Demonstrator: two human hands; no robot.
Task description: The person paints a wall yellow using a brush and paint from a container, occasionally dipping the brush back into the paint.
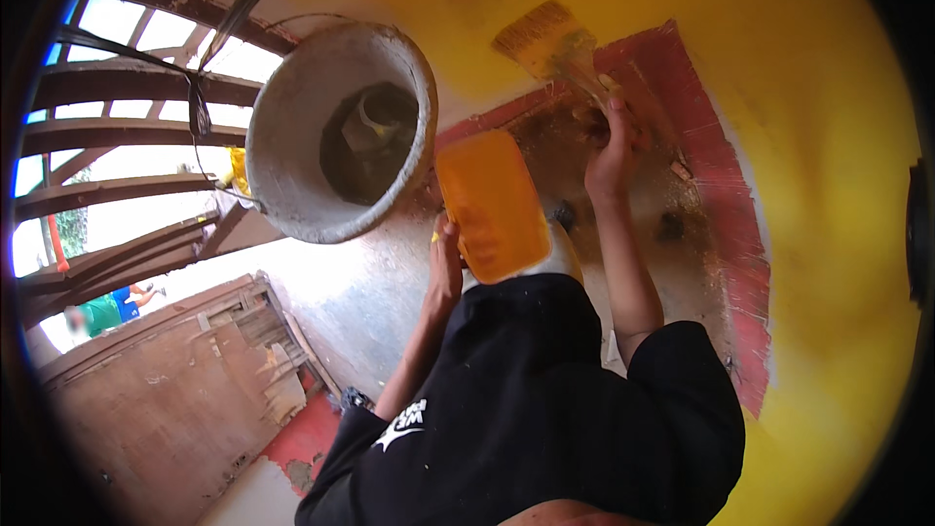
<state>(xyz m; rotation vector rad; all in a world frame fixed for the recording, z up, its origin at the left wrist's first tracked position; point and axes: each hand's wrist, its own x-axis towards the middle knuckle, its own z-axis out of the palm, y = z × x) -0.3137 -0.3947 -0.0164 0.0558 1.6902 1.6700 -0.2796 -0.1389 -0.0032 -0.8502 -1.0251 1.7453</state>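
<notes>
My right hand (613,153) grips the handle of a wide flat paintbrush (549,40). Yellow paint coats its bristles, which point up and left in front of the yellow-painted wall (811,124); whether they touch it I cannot tell. Low before my body, my left hand (447,256) holds a rectangular orange plastic container (497,197) by its left side. The container's surface looks smooth and orange-yellow; how much paint it holds cannot be made out. A smear of yellow marks one of my left fingers.
At upper left is a grey, crusted bucket (285,139) with a smaller vessel (369,124) in it. Beside it are wooden bars (139,84) with a black strap (197,102). A red band (719,183) edges the wall's base. A person (102,313) is outside, beyond a worn wooden panel (168,387).
</notes>
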